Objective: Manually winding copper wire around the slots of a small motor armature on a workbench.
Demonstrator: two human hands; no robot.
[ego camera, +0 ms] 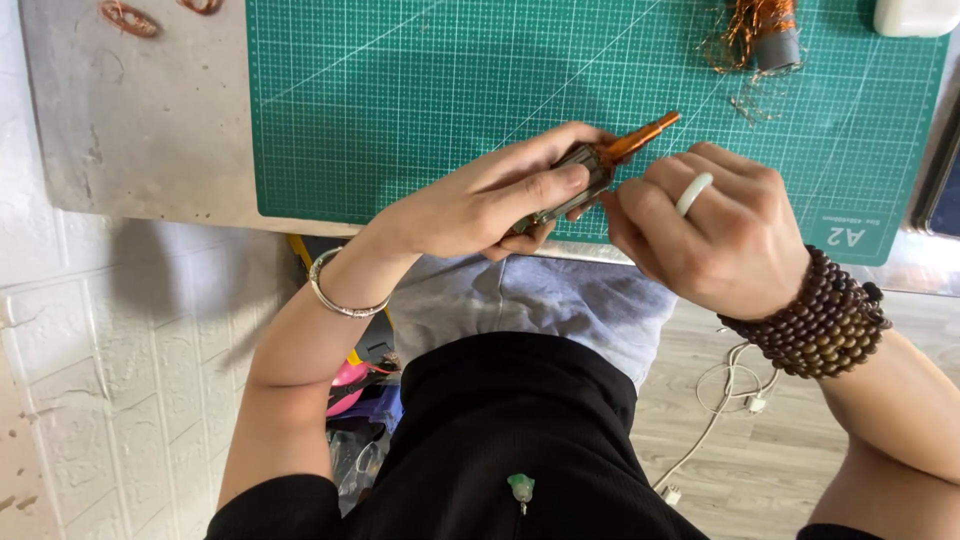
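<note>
Copper-wound coil [600, 165] sits in my grip above the near edge of the green cutting mat [400, 100]. Left hand [490, 200] is clamped round its grey core; right hand [715, 235] pinches closed at its orange end. Windings look mostly still on; loose copper scraps [750, 35] lie far right.

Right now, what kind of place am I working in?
Probably a small home or hobby workbench for taking apart electrical parts: a green cutting mat, loose copper wire on it, and a metal table above a wood-look floor.
</note>
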